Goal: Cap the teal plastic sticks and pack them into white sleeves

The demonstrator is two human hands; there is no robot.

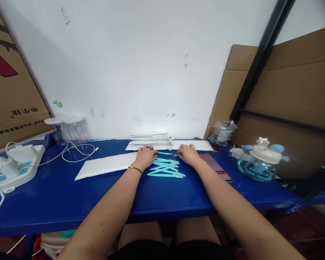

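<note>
Several thin turquoise sticks with paler ends [165,169] lie in a crisscross row on the blue table, between and just below my hands. My left hand [146,157] rests at the row's upper left, fingers curled down beside one separate turquoise stick [165,153]; what its fingertips grip is hidden. At the upper right, my right hand [188,154] is closed with thumb and fingers together, and a small pale tip shows at them. A flat white padded packet [105,166] reaches under or beside my left hand. Behind it sits a stack of similar white packets [150,139].
Another white packet [195,145] lies behind my right hand. A phone [215,166] is by my right forearm, with a transparent drinking jar [260,162] farther right. At left are a power strip [21,166], a white cable [78,153] and clear plastic containers [73,130].
</note>
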